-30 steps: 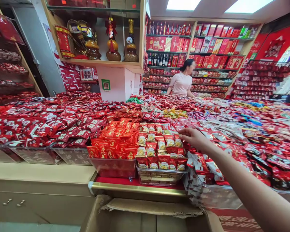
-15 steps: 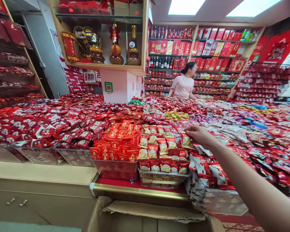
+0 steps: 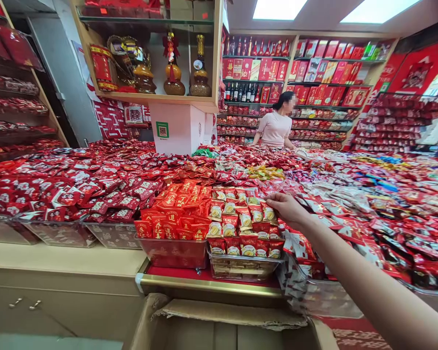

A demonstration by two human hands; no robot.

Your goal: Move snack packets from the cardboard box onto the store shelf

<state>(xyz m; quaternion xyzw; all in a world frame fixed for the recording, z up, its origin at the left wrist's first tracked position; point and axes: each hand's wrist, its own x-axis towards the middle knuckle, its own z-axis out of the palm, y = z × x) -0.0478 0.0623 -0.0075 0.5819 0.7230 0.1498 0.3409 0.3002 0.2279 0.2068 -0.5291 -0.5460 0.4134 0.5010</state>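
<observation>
My right hand (image 3: pixel 287 209) reaches in from the right over the sweets. Its thumb and fingers pinch the upper edge of a small red durian candy packet (image 3: pixel 269 213), printed with a pale yellow fruit. The packet stands at the right end of a row of matching durian candy packets (image 3: pixel 229 227), which are stacked in tiers above a clear plastic bin (image 3: pixel 246 269). Left of them is a bin of bright red packets with gold lettering (image 3: pixel 171 218). Red and white packets (image 3: pixel 299 245) lie just below my wrist. My left hand is out of view.
An opened cardboard box (image 3: pixel 226 311) stands below the gold counter edge (image 3: pixel 211 287). Heaps of wrapped sweets (image 3: pixel 350 194) spread across the display. A white pillar (image 3: pixel 173 129) with a cabinet above rises behind. A person (image 3: pixel 275 127) in a pale top stands beyond.
My right hand has moved left and slightly down, bringing the durian candy packet against the end of the row. The view has shifted slightly.
</observation>
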